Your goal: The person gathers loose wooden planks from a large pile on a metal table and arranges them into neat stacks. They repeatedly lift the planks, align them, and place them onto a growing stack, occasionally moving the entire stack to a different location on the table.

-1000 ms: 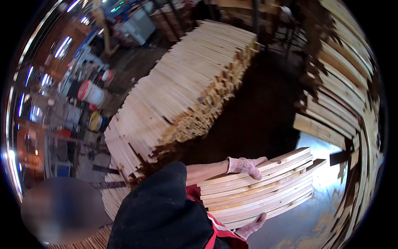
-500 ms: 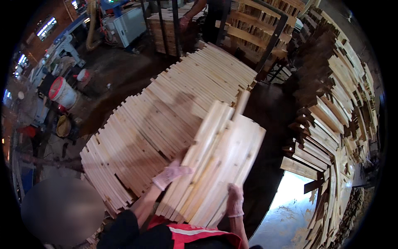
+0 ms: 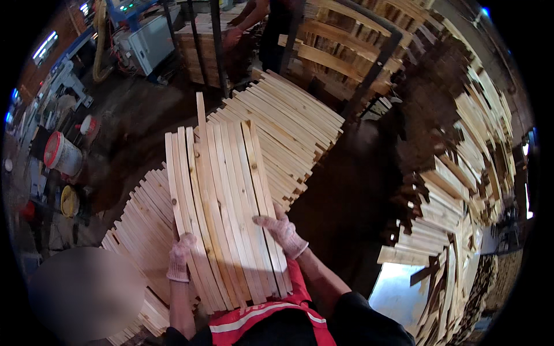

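Observation:
A bundle of pale wooden slats [image 3: 228,213] is held in front of my body, squeezed side by side between my two gloved hands. My left hand [image 3: 181,254] grips its left edge, thumb over the top. On the opposite edge my right hand [image 3: 281,232] is closed, thumb pressing on the outer slats. One slat [image 3: 200,112] sticks out past the far end of the others. Beneath and beyond the bundle lies a long row of similar slats [image 3: 288,124], partly hidden by what I hold.
Stacked boards [image 3: 427,230] curve along the right, beside a shiny metal sheet [image 3: 398,291]. Another person's arm [image 3: 251,20] reaches over a wood stack behind dark metal posts [image 3: 216,46]. Buckets [image 3: 63,154] and machinery [image 3: 144,49] stand at left. A blurred round patch covers the lower left.
The bundle has swung leftward and turned, from slanting right to pointing nearly straight ahead. My hands moved left with it, still on its two sides. One slat now protrudes at its far end.

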The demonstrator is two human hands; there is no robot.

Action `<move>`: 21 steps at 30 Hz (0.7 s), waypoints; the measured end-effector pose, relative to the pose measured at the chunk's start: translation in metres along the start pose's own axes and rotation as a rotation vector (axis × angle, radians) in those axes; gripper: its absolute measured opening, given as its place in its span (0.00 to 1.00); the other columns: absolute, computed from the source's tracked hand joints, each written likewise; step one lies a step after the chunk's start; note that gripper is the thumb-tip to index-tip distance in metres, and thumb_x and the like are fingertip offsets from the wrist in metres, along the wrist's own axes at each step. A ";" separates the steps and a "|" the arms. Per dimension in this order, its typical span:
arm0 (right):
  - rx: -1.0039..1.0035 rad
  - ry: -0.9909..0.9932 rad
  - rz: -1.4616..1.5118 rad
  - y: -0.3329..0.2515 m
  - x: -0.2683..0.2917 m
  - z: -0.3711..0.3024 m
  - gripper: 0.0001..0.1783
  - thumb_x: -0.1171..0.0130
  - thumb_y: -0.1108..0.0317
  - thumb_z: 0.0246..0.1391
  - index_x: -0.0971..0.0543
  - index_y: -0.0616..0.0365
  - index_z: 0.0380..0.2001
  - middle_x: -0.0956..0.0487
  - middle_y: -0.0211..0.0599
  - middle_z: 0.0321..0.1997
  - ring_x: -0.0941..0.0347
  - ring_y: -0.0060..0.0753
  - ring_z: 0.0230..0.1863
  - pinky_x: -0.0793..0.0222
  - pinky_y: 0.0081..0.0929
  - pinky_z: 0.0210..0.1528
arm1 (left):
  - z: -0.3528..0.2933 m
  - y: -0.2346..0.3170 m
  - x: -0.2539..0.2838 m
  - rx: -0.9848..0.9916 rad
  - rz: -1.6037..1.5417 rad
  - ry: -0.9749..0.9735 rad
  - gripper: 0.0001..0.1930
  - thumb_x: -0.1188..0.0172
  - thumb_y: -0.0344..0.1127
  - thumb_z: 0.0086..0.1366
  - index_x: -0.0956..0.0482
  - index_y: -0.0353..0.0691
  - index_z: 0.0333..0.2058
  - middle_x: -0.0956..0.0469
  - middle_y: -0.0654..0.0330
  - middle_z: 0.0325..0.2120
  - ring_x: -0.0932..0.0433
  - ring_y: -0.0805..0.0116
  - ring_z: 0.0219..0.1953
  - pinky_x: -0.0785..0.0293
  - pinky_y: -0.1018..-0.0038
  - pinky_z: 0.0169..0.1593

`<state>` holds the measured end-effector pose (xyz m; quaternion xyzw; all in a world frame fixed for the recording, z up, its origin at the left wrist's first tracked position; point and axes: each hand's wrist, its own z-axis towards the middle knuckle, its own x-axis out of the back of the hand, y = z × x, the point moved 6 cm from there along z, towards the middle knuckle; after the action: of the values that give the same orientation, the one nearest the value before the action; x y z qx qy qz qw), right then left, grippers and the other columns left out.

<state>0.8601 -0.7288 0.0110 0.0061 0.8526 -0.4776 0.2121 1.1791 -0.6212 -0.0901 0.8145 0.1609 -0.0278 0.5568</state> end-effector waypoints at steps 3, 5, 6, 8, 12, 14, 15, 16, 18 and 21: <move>0.014 -0.076 -0.120 -0.044 0.056 0.084 0.51 0.26 0.58 0.51 0.41 0.62 0.72 0.20 0.43 0.56 0.26 0.35 0.58 0.29 0.34 0.61 | 0.059 -0.030 -0.016 -0.119 -0.029 0.005 0.31 0.53 0.60 0.77 0.25 0.38 0.60 0.19 0.58 0.47 0.21 0.67 0.50 0.24 0.65 0.56; 0.089 -0.126 -0.091 -0.097 0.101 0.137 0.54 0.24 0.55 0.50 0.42 0.61 0.74 0.21 0.46 0.58 0.27 0.37 0.61 0.31 0.34 0.63 | 0.096 -0.003 -0.088 -0.056 -0.137 0.138 0.29 0.47 0.56 0.75 0.26 0.36 0.61 0.20 0.57 0.49 0.22 0.66 0.52 0.25 0.66 0.57; 0.149 -0.132 -0.144 -0.124 0.114 0.162 0.57 0.23 0.54 0.49 0.44 0.60 0.75 0.21 0.49 0.60 0.28 0.39 0.63 0.32 0.35 0.66 | 0.108 0.023 -0.130 -0.034 -0.184 0.217 0.29 0.44 0.53 0.73 0.27 0.35 0.61 0.21 0.56 0.51 0.23 0.65 0.54 0.25 0.66 0.58; 0.174 -0.060 -0.431 -0.191 0.154 0.219 0.58 0.24 0.53 0.51 0.48 0.64 0.75 0.25 0.53 0.65 0.30 0.42 0.67 0.38 0.36 0.71 | 0.148 0.062 -0.216 0.032 -0.216 0.320 0.29 0.38 0.49 0.71 0.27 0.33 0.62 0.22 0.55 0.53 0.24 0.64 0.56 0.26 0.67 0.59; 0.153 -0.084 -0.625 -0.302 0.229 0.321 0.51 0.31 0.52 0.57 0.47 0.68 0.72 0.27 0.57 0.65 0.31 0.47 0.67 0.41 0.38 0.71 | 0.271 0.065 -0.341 0.180 -0.252 0.117 0.35 0.42 0.50 0.73 0.38 0.29 0.68 0.30 0.47 0.64 0.30 0.58 0.65 0.32 0.68 0.68; 0.223 -0.043 -0.847 -0.331 0.270 0.382 0.44 0.35 0.54 0.59 0.43 0.65 0.70 0.26 0.57 0.63 0.29 0.50 0.63 0.38 0.40 0.67 | 0.362 0.031 -0.368 -0.005 0.086 0.093 0.41 0.41 0.57 0.71 0.42 0.31 0.69 0.35 0.44 0.65 0.36 0.54 0.70 0.36 0.63 0.70; 0.255 -0.020 -0.975 -0.336 0.289 0.415 0.41 0.37 0.55 0.61 0.41 0.64 0.69 0.26 0.57 0.62 0.29 0.51 0.61 0.36 0.40 0.65 | 0.403 0.026 -0.378 -0.082 0.417 0.226 0.41 0.40 0.58 0.70 0.41 0.32 0.68 0.34 0.45 0.64 0.37 0.54 0.70 0.35 0.61 0.69; 0.261 0.015 -1.100 -0.332 0.312 0.443 0.38 0.38 0.55 0.62 0.39 0.63 0.67 0.25 0.57 0.60 0.28 0.53 0.60 0.35 0.41 0.63 | 0.421 0.026 -0.385 -0.153 0.779 0.359 0.38 0.39 0.56 0.70 0.38 0.33 0.66 0.30 0.47 0.61 0.35 0.57 0.70 0.32 0.61 0.67; 0.255 0.069 -1.311 -0.318 0.340 0.480 0.31 0.42 0.57 0.64 0.35 0.60 0.65 0.24 0.57 0.58 0.26 0.56 0.56 0.31 0.42 0.59 | 0.445 0.024 -0.390 -0.189 1.211 0.532 0.36 0.37 0.54 0.69 0.36 0.34 0.65 0.28 0.47 0.59 0.35 0.60 0.69 0.28 0.62 0.65; 0.355 0.158 -1.485 -0.304 0.363 0.502 0.23 0.47 0.59 0.67 0.29 0.56 0.61 0.23 0.57 0.54 0.24 0.60 0.51 0.27 0.44 0.53 | 0.467 0.007 -0.375 -0.016 1.095 0.200 0.47 0.44 0.66 0.67 0.44 0.33 0.70 0.42 0.41 0.69 0.44 0.51 0.73 0.40 0.60 0.72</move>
<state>0.6438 -1.3740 -0.1040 -0.5003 0.5561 -0.6225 -0.2302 0.8888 -1.1374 -0.1766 0.7736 -0.2336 0.3444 0.4779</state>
